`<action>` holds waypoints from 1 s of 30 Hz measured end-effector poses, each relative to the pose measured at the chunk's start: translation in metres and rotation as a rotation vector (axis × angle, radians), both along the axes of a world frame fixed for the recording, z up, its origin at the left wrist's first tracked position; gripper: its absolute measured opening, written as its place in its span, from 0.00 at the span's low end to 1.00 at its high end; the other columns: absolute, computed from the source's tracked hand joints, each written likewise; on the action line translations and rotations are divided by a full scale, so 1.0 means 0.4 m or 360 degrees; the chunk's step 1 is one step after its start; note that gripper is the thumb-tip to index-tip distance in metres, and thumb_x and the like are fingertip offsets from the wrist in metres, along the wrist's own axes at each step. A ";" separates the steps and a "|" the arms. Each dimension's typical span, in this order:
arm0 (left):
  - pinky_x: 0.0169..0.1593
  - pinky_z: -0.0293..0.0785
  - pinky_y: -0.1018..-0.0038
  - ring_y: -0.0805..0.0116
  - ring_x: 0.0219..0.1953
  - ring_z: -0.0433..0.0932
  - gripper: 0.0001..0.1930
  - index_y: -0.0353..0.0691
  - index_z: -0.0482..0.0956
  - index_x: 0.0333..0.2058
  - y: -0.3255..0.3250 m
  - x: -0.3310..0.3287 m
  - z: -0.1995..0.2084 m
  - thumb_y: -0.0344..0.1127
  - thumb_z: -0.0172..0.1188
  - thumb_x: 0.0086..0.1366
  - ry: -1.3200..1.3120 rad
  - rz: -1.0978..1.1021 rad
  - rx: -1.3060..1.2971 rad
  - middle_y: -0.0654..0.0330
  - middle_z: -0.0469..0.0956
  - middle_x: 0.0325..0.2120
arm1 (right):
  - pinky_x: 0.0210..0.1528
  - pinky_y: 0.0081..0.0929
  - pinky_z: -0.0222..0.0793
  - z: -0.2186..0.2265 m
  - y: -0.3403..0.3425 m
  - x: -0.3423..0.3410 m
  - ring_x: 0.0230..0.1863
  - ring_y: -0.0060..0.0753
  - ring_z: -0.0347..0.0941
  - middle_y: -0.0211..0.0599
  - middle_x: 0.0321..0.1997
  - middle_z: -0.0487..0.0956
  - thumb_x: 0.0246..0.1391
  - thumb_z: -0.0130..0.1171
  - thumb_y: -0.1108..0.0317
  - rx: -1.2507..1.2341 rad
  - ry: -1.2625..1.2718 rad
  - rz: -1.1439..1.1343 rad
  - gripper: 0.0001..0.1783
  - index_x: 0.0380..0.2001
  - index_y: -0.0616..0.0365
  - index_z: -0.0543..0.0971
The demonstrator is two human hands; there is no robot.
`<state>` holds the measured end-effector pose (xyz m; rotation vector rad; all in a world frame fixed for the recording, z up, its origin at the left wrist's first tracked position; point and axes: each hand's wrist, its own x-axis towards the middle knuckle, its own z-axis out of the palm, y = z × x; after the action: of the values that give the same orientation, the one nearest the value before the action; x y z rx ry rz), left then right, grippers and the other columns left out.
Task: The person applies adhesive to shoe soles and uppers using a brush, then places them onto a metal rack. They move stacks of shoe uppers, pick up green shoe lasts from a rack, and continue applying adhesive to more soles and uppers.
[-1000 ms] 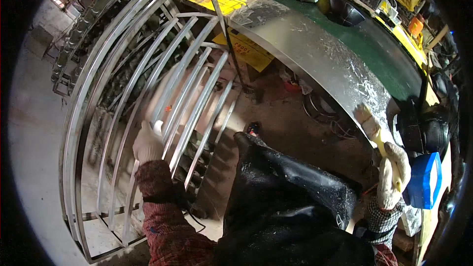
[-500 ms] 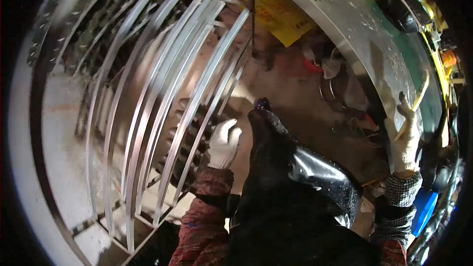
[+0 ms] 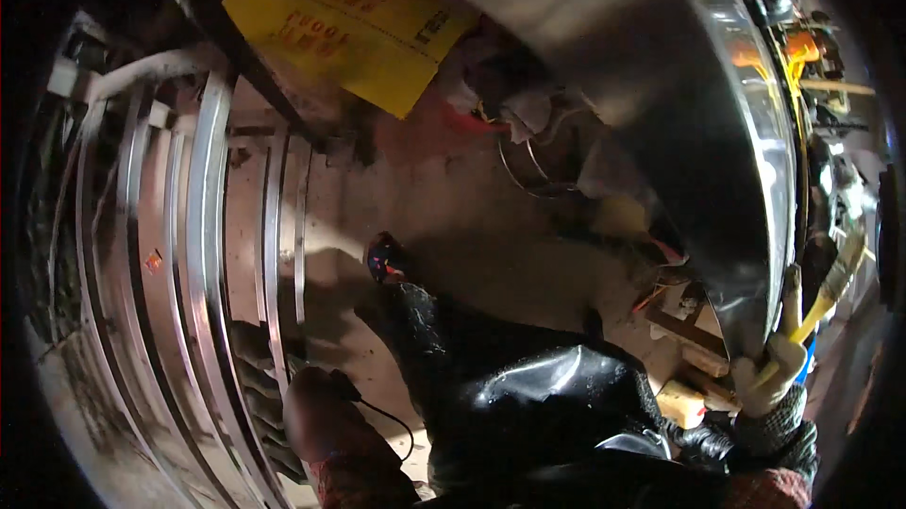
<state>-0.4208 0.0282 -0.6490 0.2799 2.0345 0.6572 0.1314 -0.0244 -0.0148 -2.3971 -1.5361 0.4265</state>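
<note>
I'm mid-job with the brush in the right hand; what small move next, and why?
Perhaps ease the brush slightly away from the bench edge, using only the right hand. That gloved hand holds the yellow handle close beside the edge, with the bristles pointing up and to the right; whether anything touches is unclear. The left hand can't be seen.

Print on a flat, yellow, four-sided sheet [image 3: 359,42].
Rows of red characters cross it, with a dark square mark toward one end and small dark print toward the other.
</note>
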 end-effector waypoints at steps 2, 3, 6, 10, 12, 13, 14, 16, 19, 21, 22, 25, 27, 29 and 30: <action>0.51 0.73 0.64 0.56 0.49 0.75 0.28 0.39 0.71 0.55 0.007 0.032 -0.002 0.53 0.57 0.64 -0.0008 -0.0053 0.0040 0.56 0.74 0.51 | 0.29 0.16 0.66 0.020 -0.007 0.011 0.32 0.25 0.65 0.61 0.71 0.52 0.44 0.49 0.83 0.0023 -0.0349 0.0261 0.25 0.46 0.51 0.60; 0.51 0.74 0.64 0.56 0.49 0.75 0.28 0.39 0.71 0.55 -0.009 0.025 0.010 0.54 0.56 0.64 0.0003 -0.0085 0.0086 0.56 0.74 0.51 | 0.33 0.20 0.69 0.017 -0.003 0.013 0.39 0.36 0.68 0.66 0.69 0.54 0.45 0.55 0.78 -0.0002 -0.0291 0.0294 0.24 0.47 0.54 0.61; 0.50 0.75 0.63 0.55 0.49 0.76 0.30 0.40 0.70 0.56 -0.108 -0.073 0.088 0.57 0.54 0.64 0.0122 -0.0350 0.0556 0.56 0.74 0.52 | 0.37 0.24 0.74 0.007 0.065 0.009 0.43 0.46 0.78 0.70 0.59 0.66 0.44 0.70 0.68 -0.0381 0.0488 -0.0583 0.27 0.46 0.60 0.69; 0.48 0.76 0.60 0.56 0.48 0.76 0.32 0.38 0.70 0.55 0.082 0.287 0.558 0.60 0.52 0.64 -0.1748 0.0564 0.0108 0.54 0.74 0.50 | 0.41 0.29 0.75 0.117 0.158 -0.081 0.34 0.36 0.79 0.40 0.33 0.82 0.44 0.70 0.63 -0.0518 -0.0170 -0.0011 0.17 0.39 0.55 0.83; 0.55 0.73 0.59 0.58 0.51 0.73 0.29 0.40 0.69 0.56 0.064 0.349 0.847 0.54 0.57 0.65 -0.1833 0.0265 0.0361 0.54 0.75 0.46 | 0.41 0.33 0.76 0.131 0.145 -0.079 0.34 0.39 0.80 0.37 0.35 0.83 0.47 0.68 0.61 -0.0397 -0.0334 0.0229 0.16 0.40 0.53 0.82; 0.54 0.73 0.57 0.57 0.51 0.73 0.27 0.37 0.69 0.56 0.044 0.356 0.920 0.52 0.53 0.68 -0.1961 0.0145 0.0373 0.53 0.75 0.47 | 0.41 0.33 0.76 0.142 0.138 -0.072 0.35 0.39 0.80 0.37 0.35 0.83 0.47 0.67 0.61 -0.0195 -0.0448 0.0441 0.15 0.39 0.52 0.82; 0.57 0.69 0.51 0.51 0.53 0.71 0.27 0.34 0.65 0.58 0.039 0.396 1.016 0.49 0.50 0.70 -0.2069 0.0255 0.0345 0.50 0.73 0.50 | 0.41 0.33 0.76 0.166 0.126 -0.066 0.35 0.39 0.80 0.37 0.35 0.83 0.48 0.67 0.61 -0.0001 -0.0595 0.0615 0.14 0.39 0.51 0.82; 0.59 0.65 0.50 0.49 0.55 0.70 0.40 0.35 0.60 0.62 -0.026 0.427 1.154 0.63 0.50 0.64 -0.2221 -0.0233 0.0333 0.48 0.69 0.54 | 0.39 0.35 0.74 0.233 0.076 -0.050 0.38 0.43 0.76 0.39 0.38 0.78 0.51 0.64 0.63 0.0342 -0.0317 0.0758 0.16 0.45 0.49 0.79; 0.70 0.46 0.44 0.46 0.62 0.63 0.45 0.32 0.55 0.64 -0.082 0.488 1.335 0.47 0.63 0.53 -0.2597 -0.0746 0.0296 0.45 0.66 0.58 | 0.39 0.35 0.74 0.374 -0.091 -0.031 0.39 0.43 0.76 0.39 0.41 0.76 0.50 0.65 0.67 0.0682 -0.0437 0.0547 0.17 0.45 0.47 0.79; 0.69 0.47 0.42 0.46 0.61 0.64 0.44 0.33 0.55 0.64 -0.129 0.577 1.454 0.45 0.63 0.54 -0.2732 -0.0896 0.0388 0.46 0.64 0.59 | 0.39 0.31 0.73 0.369 -0.237 0.041 0.40 0.39 0.76 0.40 0.43 0.75 0.46 0.65 0.75 0.0951 -0.0456 0.0276 0.17 0.42 0.52 0.80; 0.68 0.49 0.42 0.46 0.60 0.65 0.43 0.33 0.54 0.65 -0.158 0.630 1.510 0.46 0.64 0.55 -0.2757 -0.1020 0.0507 0.46 0.64 0.60 | 0.39 0.30 0.72 0.370 -0.317 0.077 0.39 0.40 0.75 0.43 0.39 0.75 0.46 0.63 0.78 0.1034 -0.0238 0.0115 0.16 0.42 0.56 0.79; 0.66 0.54 0.42 0.47 0.58 0.67 0.43 0.34 0.54 0.65 -0.195 0.776 1.558 0.49 0.63 0.58 -0.2798 -0.1324 0.0474 0.48 0.64 0.59 | 0.36 0.28 0.73 0.335 -0.599 0.196 0.32 0.32 0.75 0.36 0.31 0.79 0.52 0.62 0.74 0.1115 -0.0129 -0.0337 0.14 0.43 0.58 0.79; 0.64 0.58 0.44 0.47 0.57 0.68 0.41 0.34 0.56 0.64 -0.221 0.855 1.577 0.52 0.61 0.60 -0.2781 -0.1421 0.0342 0.48 0.66 0.57 | 0.35 0.23 0.72 0.334 -0.786 0.266 0.32 0.23 0.75 0.35 0.33 0.81 0.61 0.54 0.71 0.1297 0.0508 -0.0901 0.11 0.42 0.67 0.78; 0.62 0.63 0.46 0.48 0.55 0.71 0.39 0.35 0.59 0.63 -0.266 0.942 1.613 0.58 0.55 0.63 -0.2592 -0.1517 0.0390 0.48 0.68 0.55 | 0.31 0.18 0.71 0.369 -0.905 0.341 0.30 0.21 0.76 0.37 0.33 0.82 0.64 0.52 0.65 0.1701 -0.0198 -0.0994 0.16 0.44 0.68 0.79; 0.63 0.61 0.45 0.48 0.55 0.70 0.39 0.36 0.59 0.63 -0.279 0.972 1.606 0.59 0.53 0.64 -0.2565 -0.1547 0.0364 0.48 0.68 0.55 | 0.30 0.18 0.70 0.382 -0.932 0.372 0.29 0.20 0.75 0.37 0.31 0.82 0.63 0.55 0.62 0.1860 0.0132 -0.1082 0.17 0.45 0.67 0.79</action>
<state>-0.0318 -0.0832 -0.0067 0.5568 0.1720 0.2445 0.2801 -0.3972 0.1382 -1.6897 -0.5228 -0.4174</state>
